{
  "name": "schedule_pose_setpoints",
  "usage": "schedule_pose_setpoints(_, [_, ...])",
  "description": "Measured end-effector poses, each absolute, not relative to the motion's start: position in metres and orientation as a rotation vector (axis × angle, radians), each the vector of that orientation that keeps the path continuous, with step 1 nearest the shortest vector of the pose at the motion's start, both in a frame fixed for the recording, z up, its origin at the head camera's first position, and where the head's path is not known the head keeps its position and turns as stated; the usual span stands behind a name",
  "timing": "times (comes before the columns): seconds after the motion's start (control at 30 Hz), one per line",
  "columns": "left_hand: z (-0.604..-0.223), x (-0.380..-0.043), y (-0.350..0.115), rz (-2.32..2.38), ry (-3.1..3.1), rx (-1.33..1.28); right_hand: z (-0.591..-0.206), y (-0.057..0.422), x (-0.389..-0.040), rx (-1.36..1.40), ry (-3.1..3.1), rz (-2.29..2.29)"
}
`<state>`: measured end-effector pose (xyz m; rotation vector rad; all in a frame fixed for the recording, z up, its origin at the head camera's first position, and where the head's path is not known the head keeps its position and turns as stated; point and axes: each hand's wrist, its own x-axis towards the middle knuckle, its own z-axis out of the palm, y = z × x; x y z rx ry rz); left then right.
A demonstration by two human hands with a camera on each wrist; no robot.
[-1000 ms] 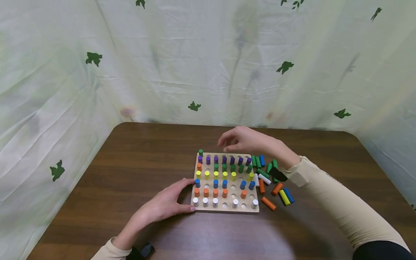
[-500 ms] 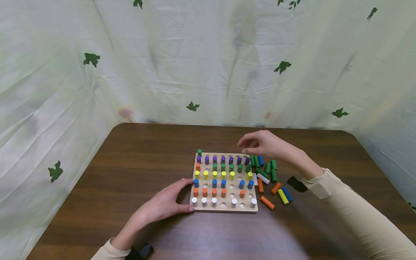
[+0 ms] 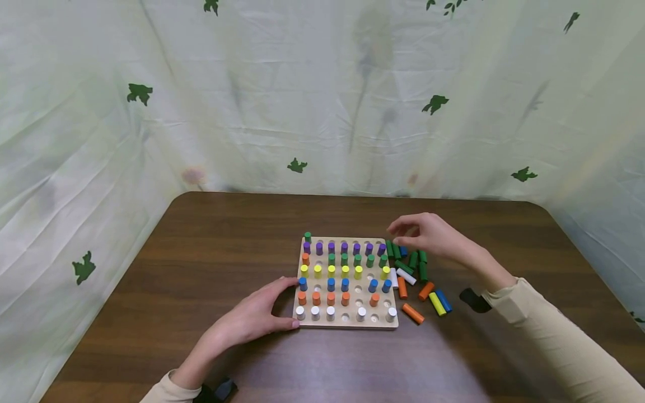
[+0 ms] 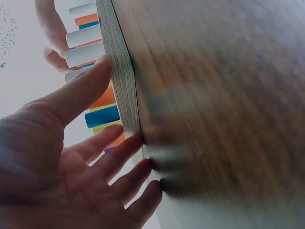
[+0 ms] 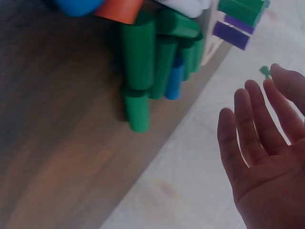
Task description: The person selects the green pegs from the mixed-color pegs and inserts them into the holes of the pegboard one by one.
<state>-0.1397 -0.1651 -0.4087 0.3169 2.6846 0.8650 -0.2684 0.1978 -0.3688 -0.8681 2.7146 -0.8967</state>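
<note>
At the left of a dark brown, wood-grained tabletop [image 3: 211,252], the left hand [image 3: 257,310] is extended from a cream fabric sleeve [image 3: 170,390], its fingers spread and its thumb and fingertips rested against the left edge of a square, pale wooden pegboard [image 3: 353,321], near the front corner. A lone green peg [image 3: 308,237] is stood in the back left corner hole, and an orange peg [image 3: 305,258] is set at the left end of the green row. Across the board, upright cylindrical pegs are ranged from front to back in rows of white, orange, blue, yellow, green and purple, with some holes left unfilled. Beside the right edge, loose cylinders are scattered on their sides: white pegs [image 3: 406,276], green pegs [image 3: 423,272], orange pegs [image 3: 413,313], blue pegs [image 3: 444,300] and one yellow peg [image 3: 437,304]. Above the rearmost green ones, by the board's back right corner, the right hand [image 3: 428,232] is held clear, fingers parted and gently bent, its arm covered by a second cream sleeve [image 3: 559,336].
</note>
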Motion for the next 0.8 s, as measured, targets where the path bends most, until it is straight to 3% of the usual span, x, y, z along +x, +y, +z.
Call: schedule_pose_setpoints(0.8, [-0.411, -0.141, -0.166, 0.871, 2.681, 0.337, -0.406, 0.201, -0.292, -0.822, 2.7, -0.772])
